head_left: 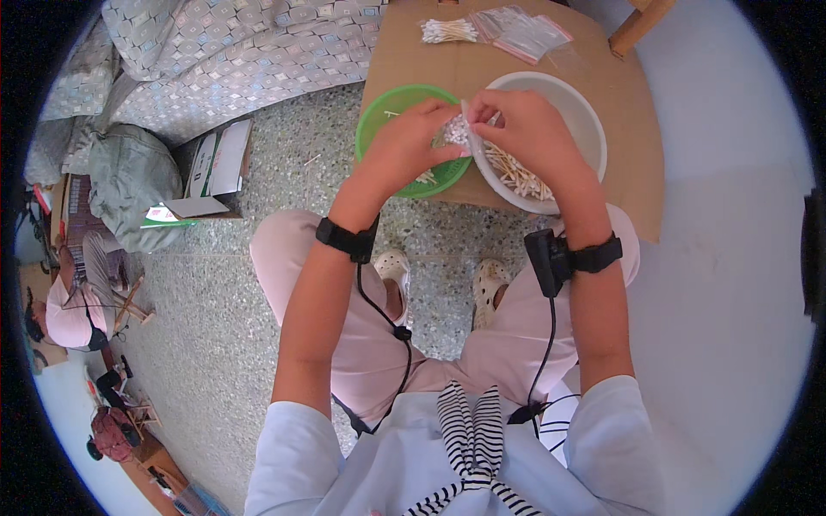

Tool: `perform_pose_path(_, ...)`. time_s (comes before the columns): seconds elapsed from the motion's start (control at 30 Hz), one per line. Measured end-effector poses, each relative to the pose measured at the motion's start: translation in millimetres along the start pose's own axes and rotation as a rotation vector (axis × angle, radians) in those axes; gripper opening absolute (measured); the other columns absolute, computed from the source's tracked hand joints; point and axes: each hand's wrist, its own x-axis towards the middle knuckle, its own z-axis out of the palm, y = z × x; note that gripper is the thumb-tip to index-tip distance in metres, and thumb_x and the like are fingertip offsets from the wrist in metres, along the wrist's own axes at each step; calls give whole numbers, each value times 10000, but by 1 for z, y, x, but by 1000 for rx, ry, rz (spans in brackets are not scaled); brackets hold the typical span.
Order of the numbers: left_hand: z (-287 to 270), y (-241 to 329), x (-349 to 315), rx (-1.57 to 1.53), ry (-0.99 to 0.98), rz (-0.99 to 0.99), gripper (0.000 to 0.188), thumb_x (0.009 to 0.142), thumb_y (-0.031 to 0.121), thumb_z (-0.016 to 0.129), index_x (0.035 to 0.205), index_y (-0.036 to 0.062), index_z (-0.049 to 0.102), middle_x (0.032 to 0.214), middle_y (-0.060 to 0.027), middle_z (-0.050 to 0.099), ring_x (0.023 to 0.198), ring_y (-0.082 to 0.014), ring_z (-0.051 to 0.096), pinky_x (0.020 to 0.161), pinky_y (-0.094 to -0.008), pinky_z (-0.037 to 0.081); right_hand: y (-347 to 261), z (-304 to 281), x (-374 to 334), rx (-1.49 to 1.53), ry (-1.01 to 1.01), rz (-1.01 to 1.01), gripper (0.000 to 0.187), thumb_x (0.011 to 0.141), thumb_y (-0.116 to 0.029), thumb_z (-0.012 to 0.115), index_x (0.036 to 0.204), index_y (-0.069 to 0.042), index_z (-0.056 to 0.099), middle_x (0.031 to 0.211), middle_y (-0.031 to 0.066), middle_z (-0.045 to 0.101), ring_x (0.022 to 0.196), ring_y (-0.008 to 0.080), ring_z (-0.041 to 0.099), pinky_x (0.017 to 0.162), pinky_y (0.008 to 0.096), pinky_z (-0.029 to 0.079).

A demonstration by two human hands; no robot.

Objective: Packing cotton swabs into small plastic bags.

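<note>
My left hand [411, 142] is closed around a small clear plastic bag [455, 132] with white cotton swab tips showing inside. My right hand [527, 125] pinches the edge of the same bag between thumb and fingers. Both hands are above the rims of two bowls. On the left is a green bowl [368, 138] with some cotton swabs in it, partly hidden by my left hand. The white bowl [594, 129] on the right contains many loose cotton swabs [516, 176], partly covered by my right hand.
The bowls stand on a brown cardboard sheet [637, 172]. Toward its far edge lie a bundle of cotton swabs [449, 31] and several flat clear bags [525, 34]. An open carton [219, 163] sits on the speckled floor at left. Another person [76, 314] sits farther left.
</note>
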Motion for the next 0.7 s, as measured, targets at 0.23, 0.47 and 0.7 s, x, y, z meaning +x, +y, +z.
perform_pose_path(0.23,1,-5,1,1,-37,-31,538,759,300,709,1227,92,546,1195,-133,553,1085,-336,541,904,-381,442,16,2,0,-108,-104,-16,164,768,-184,652,884,-75,686,861,131,667,803,292,635,741,391,491)
perform_pose_path(0.47,-5,-9,0,-54,-60,-19,730,720,369,746,1328,89,455,1263,-179,508,1179,-349,477,987,-377,383,42,-36,-3,44,-58,92,224,734,-171,681,945,-95,687,933,111,669,862,299,626,777,379,484)
perform_pose_path(0.7,-14,-1,2,-85,-60,104,884,646,440,780,1366,84,410,1307,-194,478,1242,-348,421,1050,-407,314,55,-10,-14,-325,-182,185,282,664,-238,725,926,-140,695,947,112,659,921,307,616,790,415,478)
